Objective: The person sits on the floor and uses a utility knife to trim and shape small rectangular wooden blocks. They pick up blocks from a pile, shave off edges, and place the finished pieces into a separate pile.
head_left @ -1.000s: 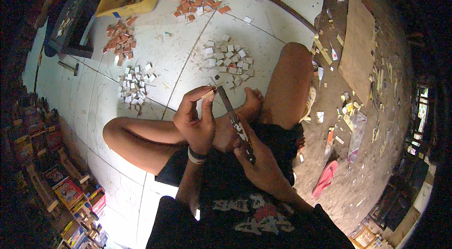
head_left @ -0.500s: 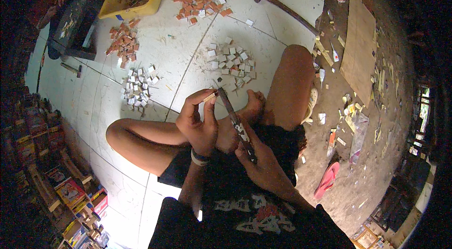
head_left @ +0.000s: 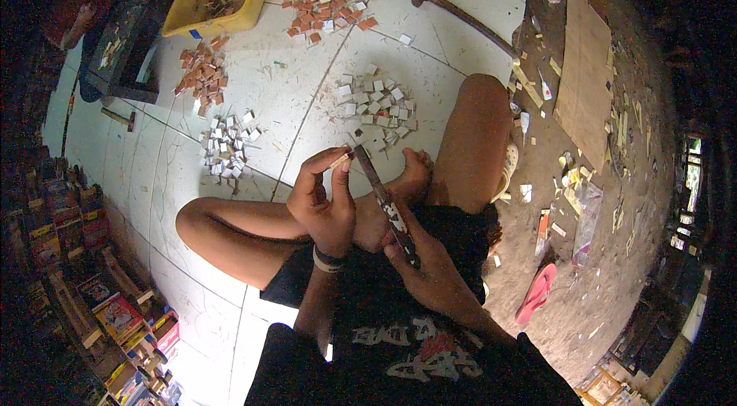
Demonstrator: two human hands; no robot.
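Between the thumb and fingers of my left hand (head_left: 324, 203) is a small pale stick-like piece (head_left: 340, 160) with a dark end. My right hand (head_left: 422, 260) is wrapped round the lower part of a long, flat, dark tool (head_left: 376, 183) with light worn patches. Its narrow far end lies beside the small piece, close to my left fingertips; whether they touch I cannot tell. Just beyond the tip, a tiny dark bit (head_left: 358, 132) shows. A pile of small white square pieces (head_left: 376, 103) lies on the floor ahead of my hands.
More white squares (head_left: 226, 145) and two orange-brown heaps (head_left: 201, 76) (head_left: 326, 11) lie left and ahead. Beyond are a yellow tub (head_left: 219, 26) and a hammer (head_left: 464, 14). A smaller hammer (head_left: 119, 118) lies left. Right are cardboard (head_left: 583, 76), scraps and a pink flip-flop (head_left: 535, 295). Another person's hand (head_left: 77, 26) shows far left.
My two hands and the tool keep nearly the same pose. The view has shifted slightly. At the far left the other person's hand has moved down and left.
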